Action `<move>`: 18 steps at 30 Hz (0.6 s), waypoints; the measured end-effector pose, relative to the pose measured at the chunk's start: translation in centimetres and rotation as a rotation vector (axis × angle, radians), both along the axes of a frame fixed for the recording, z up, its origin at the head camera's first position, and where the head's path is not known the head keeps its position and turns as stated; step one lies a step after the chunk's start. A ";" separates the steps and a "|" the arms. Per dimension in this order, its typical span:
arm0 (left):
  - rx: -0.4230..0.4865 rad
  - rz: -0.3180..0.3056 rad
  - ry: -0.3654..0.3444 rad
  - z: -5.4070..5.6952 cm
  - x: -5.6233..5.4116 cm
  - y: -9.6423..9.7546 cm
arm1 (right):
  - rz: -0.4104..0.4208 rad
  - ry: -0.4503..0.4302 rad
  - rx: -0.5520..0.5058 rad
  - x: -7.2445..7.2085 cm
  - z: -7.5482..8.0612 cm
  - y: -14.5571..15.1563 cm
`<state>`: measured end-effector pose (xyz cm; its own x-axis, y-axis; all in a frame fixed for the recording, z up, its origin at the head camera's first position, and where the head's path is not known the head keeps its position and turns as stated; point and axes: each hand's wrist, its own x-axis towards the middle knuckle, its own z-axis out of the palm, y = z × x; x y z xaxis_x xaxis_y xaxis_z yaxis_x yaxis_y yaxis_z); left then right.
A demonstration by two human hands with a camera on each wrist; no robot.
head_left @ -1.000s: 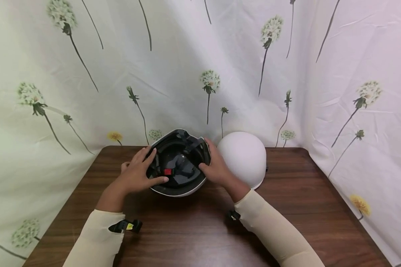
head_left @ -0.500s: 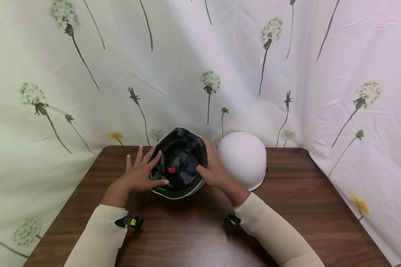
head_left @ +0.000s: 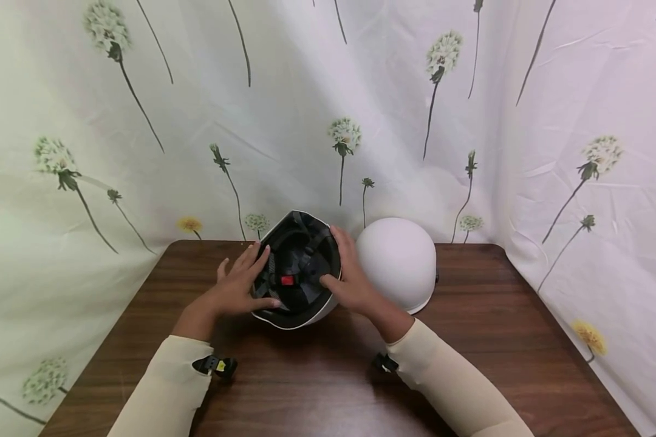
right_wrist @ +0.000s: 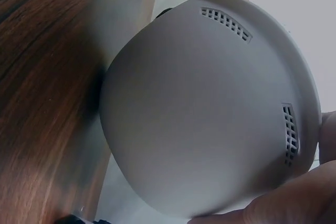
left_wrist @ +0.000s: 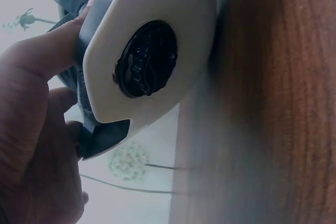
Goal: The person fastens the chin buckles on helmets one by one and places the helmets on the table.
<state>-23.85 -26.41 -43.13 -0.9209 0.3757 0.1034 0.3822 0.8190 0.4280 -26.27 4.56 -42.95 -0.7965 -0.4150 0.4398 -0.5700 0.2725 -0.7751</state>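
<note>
A white helmet (head_left: 319, 312) lies upturned on its crown, its black padded inside tilted to face me. Inside it a red buckle (head_left: 287, 280) shows among dark straps. My left hand (head_left: 235, 292) holds the left rim, thumb along the lower edge and fingers at the upper edge. On the opposite side my right hand (head_left: 355, 284) grips the rim, thumb inside, fingers behind the shell. A black round knob (left_wrist: 148, 59) on the shell shows in the left wrist view. In the right wrist view the smooth shell has two slotted vents (right_wrist: 290, 135).
A second white helmet (head_left: 396, 261) sits dome up just right of my right hand, close against the forearm. Both helmets are near the back edge of the dark wooden table (head_left: 306, 388). A white cloth (head_left: 284, 91) printed with flowers hangs behind.
The upturned helmet has turned a little and shifted slightly right and nearer. My left fingers spread off the rim half a second ago and are now drawn in on it; the right hand keeps its grip.
</note>
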 end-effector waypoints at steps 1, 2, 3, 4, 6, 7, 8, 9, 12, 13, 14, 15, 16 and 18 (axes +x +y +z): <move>-0.002 0.001 0.002 -0.1 0.0 0.1 | 0.009 -0.004 -0.005 0.2 0.3 0.1; -0.007 0.002 0.006 -0.2 -0.1 0.1 | 0.014 -0.017 -0.008 0.6 0.7 0.1; -0.007 0.005 0.007 -0.4 -0.1 0.2 | 0.023 -0.027 -0.009 1.0 1.2 0.1; -0.009 0.008 0.005 -0.5 -0.1 0.2 | 0.029 -0.039 -0.009 1.4 1.6 0.1; -0.006 0.013 0.000 -0.8 -0.2 0.1 | 0.025 -0.077 0.008 2.2 2.5 0.1; 0.000 0.014 -0.003 -1.0 -0.3 0.1 | 0.019 -0.087 0.023 2.4 2.6 0.1; 0.004 0.013 -0.005 -1.1 -0.4 0.1 | 0.015 -0.093 0.034 2.5 2.7 0.0; 0.010 0.011 -0.010 -1.3 -0.4 0.1 | 0.011 -0.093 0.042 2.6 2.8 0.0; 0.027 0.006 -0.022 -1.8 -0.8 0.1 | -0.004 -0.082 0.053 2.8 2.9 -0.1; 0.031 0.005 -0.025 -1.9 -0.9 0.2 | -0.005 -0.078 0.053 2.8 2.9 -0.1; 0.035 0.004 -0.030 -2.1 -1.1 0.2 | -0.010 -0.071 0.055 2.9 2.9 -0.2; 0.040 0.004 -0.034 -2.2 -1.2 0.3 | -0.014 -0.067 0.053 2.9 2.9 -0.2; 0.041 0.005 -0.035 -2.4 -1.3 0.4 | -0.019 -0.064 0.054 3.0 2.9 -0.3; 0.048 0.005 -0.038 -2.7 -1.5 0.6 | -0.029 -0.067 0.055 3.2 2.9 -0.4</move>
<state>-25.37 -25.84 -45.80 -0.9264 0.3667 0.0857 0.3608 0.7990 0.4810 -23.10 4.15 -40.03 -0.8353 -0.4136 0.3624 -0.5088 0.3313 -0.7946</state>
